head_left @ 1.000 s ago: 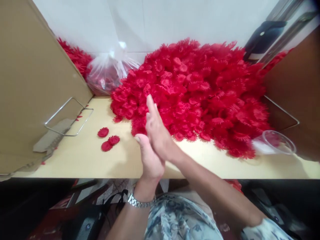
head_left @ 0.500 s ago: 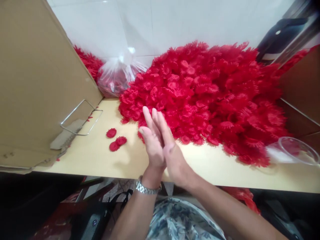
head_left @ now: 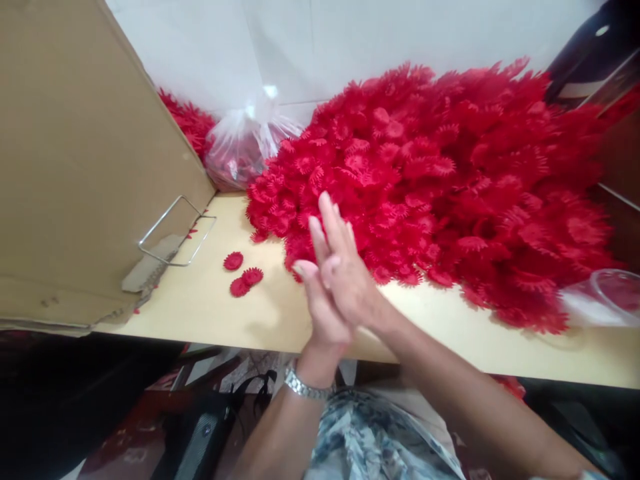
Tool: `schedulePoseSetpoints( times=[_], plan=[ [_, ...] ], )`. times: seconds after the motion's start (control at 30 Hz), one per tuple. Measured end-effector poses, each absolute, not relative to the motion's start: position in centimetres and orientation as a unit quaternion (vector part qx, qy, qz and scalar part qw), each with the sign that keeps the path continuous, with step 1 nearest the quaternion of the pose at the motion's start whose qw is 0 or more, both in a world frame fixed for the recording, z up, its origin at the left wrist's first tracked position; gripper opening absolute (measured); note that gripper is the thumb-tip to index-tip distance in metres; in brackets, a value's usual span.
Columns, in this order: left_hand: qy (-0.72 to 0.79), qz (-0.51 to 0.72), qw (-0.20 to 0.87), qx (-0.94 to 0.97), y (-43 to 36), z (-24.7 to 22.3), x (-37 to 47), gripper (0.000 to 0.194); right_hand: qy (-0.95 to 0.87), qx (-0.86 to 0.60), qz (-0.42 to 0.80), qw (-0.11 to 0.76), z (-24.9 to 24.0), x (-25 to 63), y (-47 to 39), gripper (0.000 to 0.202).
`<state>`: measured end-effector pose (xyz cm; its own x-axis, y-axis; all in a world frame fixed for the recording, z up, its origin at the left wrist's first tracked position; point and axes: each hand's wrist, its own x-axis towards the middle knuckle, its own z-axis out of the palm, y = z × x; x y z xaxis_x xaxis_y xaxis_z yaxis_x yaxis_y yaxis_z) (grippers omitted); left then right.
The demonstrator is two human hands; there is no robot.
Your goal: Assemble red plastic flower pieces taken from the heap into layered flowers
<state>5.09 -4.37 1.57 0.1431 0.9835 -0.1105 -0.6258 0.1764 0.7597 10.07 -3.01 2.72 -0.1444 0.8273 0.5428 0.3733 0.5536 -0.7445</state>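
Note:
My left hand (head_left: 323, 303), with a metal watch on its wrist, is pressed palm to palm against my right hand (head_left: 350, 277) above the front part of the table. Both hands have their fingers stretched out, and nothing shows between the palms. Behind them spreads a big heap of red fringed flower-like discs (head_left: 400, 180). Several loose red discs (head_left: 233, 261) lie on the pale table (head_left: 200, 313), left of my hands.
A large cardboard box (head_left: 90, 167) stands at the left, with a bent wire frame (head_left: 173, 264) beside it. Behind is a tied clear bag (head_left: 237, 157) with red pieces. At the right is a clear plastic container (head_left: 607, 297).
My right hand has slid up over my left, and its fingers now point further up and right. The view has shifted slightly, so the heap and box appear further right.

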Motion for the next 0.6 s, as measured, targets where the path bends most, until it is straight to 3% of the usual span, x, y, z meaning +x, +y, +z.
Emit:
schedulePoseSetpoints(
  times=[0.07, 0.23, 0.37, 0.47, 0.6],
  plan=[
    [0.277, 0.594, 0.712, 0.252, -4.6, 1.3, 5.7, 0.058, -0.687, -0.446, 0.203, 0.537, 2.6, 10.4, -0.9, 0.053],
    [0.31, 0.566, 0.754, 0.126, -4.6, 0.3, 5.3, 0.029, -0.618, -0.481, 0.245, 0.571, 2.1, 11.5, 1.0, 0.048],
    [0.27, 0.545, 0.787, 0.102, -4.5, 0.3, 3.1, 0.032, -0.585, -0.471, 0.298, 0.59, 2.1, 13.6, -1.4, 0.037],
    [0.262, 0.552, 0.785, 0.103, -4.7, 0.6, 2.2, 0.031, -0.65, -0.47, 0.292, 0.521, 2.0, 15.2, -3.8, 0.021],
    [0.288, 0.528, 0.791, 0.115, -5.2, 0.6, 2.5, 0.036, -0.758, -0.466, 0.184, 0.418, 0.8, 15.6, -6.0, 0.014]
  ],
)
